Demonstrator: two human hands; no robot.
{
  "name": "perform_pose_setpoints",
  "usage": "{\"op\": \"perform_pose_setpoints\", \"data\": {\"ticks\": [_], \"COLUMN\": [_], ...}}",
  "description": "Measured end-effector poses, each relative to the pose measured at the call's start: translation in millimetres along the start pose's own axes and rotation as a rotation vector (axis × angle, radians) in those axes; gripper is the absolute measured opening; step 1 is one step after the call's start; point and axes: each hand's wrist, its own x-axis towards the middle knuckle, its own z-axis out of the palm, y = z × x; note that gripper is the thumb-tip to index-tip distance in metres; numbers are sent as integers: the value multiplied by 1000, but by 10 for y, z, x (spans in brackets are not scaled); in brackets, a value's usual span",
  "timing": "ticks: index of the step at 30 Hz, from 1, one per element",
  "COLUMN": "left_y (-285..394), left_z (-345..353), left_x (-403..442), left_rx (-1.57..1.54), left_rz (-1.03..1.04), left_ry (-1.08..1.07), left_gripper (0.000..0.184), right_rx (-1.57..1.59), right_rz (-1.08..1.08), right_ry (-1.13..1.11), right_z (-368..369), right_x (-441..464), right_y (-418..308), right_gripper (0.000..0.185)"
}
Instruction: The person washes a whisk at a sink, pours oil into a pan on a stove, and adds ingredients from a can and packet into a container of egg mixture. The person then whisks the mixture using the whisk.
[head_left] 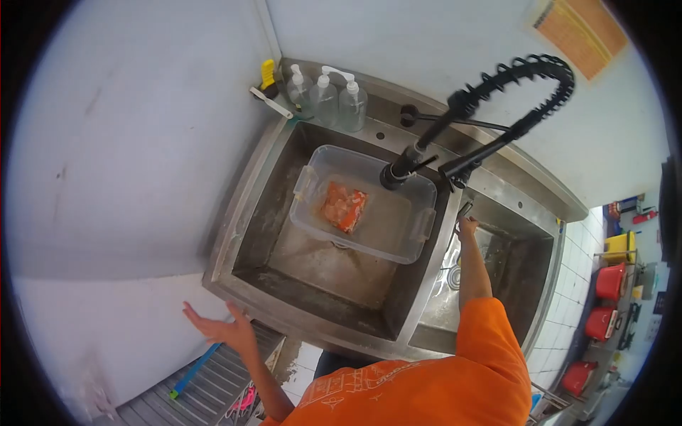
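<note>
A steel double sink (419,323) fills the middle of the view, with 12 o'clock at the top edge, and the person's orange shirt (419,390) comes in from 5 o'clock; its wider basin (312,273) lies at the centre and its narrower basin (522,263) toward 4 o'clock. Inside the wider basin, shifted toward 1 o'clock, sits a clear plastic tub (387,213), and a black spring-coiled tap (465,103) rises at 1 to 2 o'clock, its lower end overlapping the tub's rim in this view. Three clear pump bottles (325,99) stand side by side at 12 o'clock behind the wider basin. Between 7 and 8 o'clock, just outside the sink's near edge, the left hand (226,331) hangs with fingers spread apart and nothing in them. An orange-red packet (345,206) lies in the tub, toward its 9 o'clock side, untouched by either hand. The right hand (467,226) is at 3 o'clock, beside the divider between the basins, at a small dark item (464,209); whether its fingers are clamped on it, I cannot tell
</note>
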Motion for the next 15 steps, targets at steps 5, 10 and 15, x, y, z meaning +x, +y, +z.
{"op": "perform_pose_setpoints", "data": {"ticks": [5,10,15], "left_y": [134,879,1591], "left_z": [439,1009,1288], "left_x": [74,-26,-530], "left_rx": [-158,-521,-809], "left_rz": [86,197,481], "left_ry": [-43,-583,-1095], "left_gripper": [64,32,30], "right_rx": [-298,-231,222], "right_rz": [-166,-643,-974], "right_ry": [118,156,274], "right_z": [347,-206,-904], "right_x": [300,-473,-2217], "right_y": [297,-139,-1348], "right_gripper": [45,31,24]}}
